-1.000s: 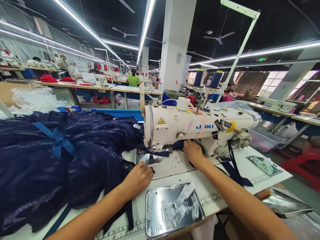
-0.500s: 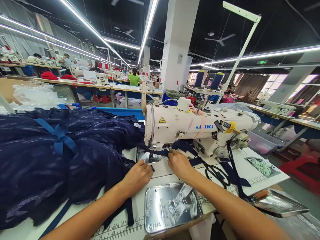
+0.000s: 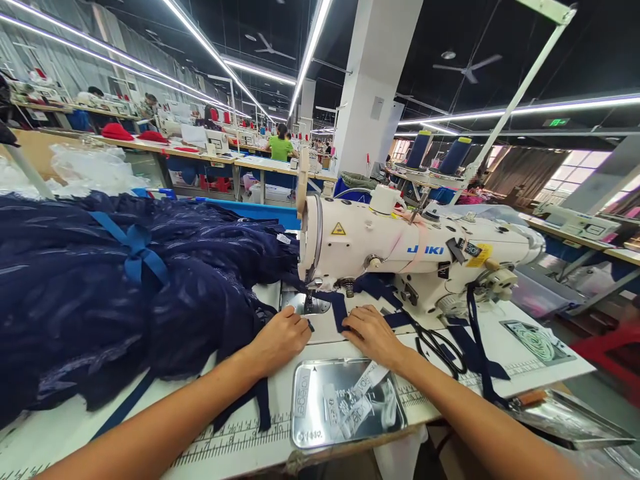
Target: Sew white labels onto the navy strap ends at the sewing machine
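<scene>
Factory hall stretching back under strip lights, white pillar (image 3: pixel 373 87) standing behind sewing machine (image 3: pixel 400 250). Left hand (image 3: pixel 280 340) lying curled on navy fabric (image 3: pixel 125 293) by needle; right hand (image 3: pixel 373 333) pressing flat, fingers spread, on navy strip (image 3: pixel 340 310) lying on white table (image 3: pixel 250 440). Metal tray (image 3: pixel 345 403) sitting near front edge.

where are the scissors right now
The black scissors lie flat on the white machine table, just right of the right hand and below the sewing machine's arm.

White worktable (image 3: pixel 505 363) with printed ruler edge, bearing: navy fabric heap (image 3: pixel 100 300) left, white sewing machine (image 3: pixel 410 257) far, shiny metal tray (image 3: pixel 307 420) near, black scissors (image 3: pixel 440 347) right.
</scene>
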A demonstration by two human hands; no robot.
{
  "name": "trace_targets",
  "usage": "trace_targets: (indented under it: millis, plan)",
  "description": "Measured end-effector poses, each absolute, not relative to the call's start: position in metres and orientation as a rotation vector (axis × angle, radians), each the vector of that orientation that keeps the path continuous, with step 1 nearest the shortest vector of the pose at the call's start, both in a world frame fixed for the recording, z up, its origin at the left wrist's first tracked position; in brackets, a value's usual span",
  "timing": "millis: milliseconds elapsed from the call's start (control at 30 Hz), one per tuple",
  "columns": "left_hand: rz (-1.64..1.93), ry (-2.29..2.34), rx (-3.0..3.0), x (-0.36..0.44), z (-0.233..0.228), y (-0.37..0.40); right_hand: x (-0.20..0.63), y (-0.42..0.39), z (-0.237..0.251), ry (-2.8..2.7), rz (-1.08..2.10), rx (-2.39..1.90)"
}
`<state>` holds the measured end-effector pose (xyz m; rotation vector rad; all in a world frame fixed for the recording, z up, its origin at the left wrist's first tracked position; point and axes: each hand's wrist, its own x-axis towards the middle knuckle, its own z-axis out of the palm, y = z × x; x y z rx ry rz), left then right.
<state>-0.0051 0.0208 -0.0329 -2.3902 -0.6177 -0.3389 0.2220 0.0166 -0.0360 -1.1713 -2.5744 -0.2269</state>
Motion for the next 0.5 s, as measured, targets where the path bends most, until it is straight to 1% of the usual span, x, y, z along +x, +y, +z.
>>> trace_targets:
  millis: [133,200,233,300,500]
  plan:
    - [-0.354,-0.610,-2.385,-0.005,-0.032,0.020,0.217,0.023,-0.032,-2.701,-0.519,-0.940]
    - [-0.362,-0.607,-2.378,-0.004,-0.033,0.020,0.209,0.025,-0.028,-2.709,-0.575,-0.914]
    - [-0.371,-0.604,-2.376,-0.005,-0.033,0.019,0.204,0.027,-0.027,-2.694,-0.556,-0.938]
    - [-0.404,-0.610,-2.371,-0.005,-0.033,0.019,0.192,0.029,-0.027,-2.636,-0.426,-1.037]
    - [-0.533,-0.643,-2.339,-0.010,-0.033,0.016,0.160,0.040,-0.034,-2.384,0.214,-1.278]
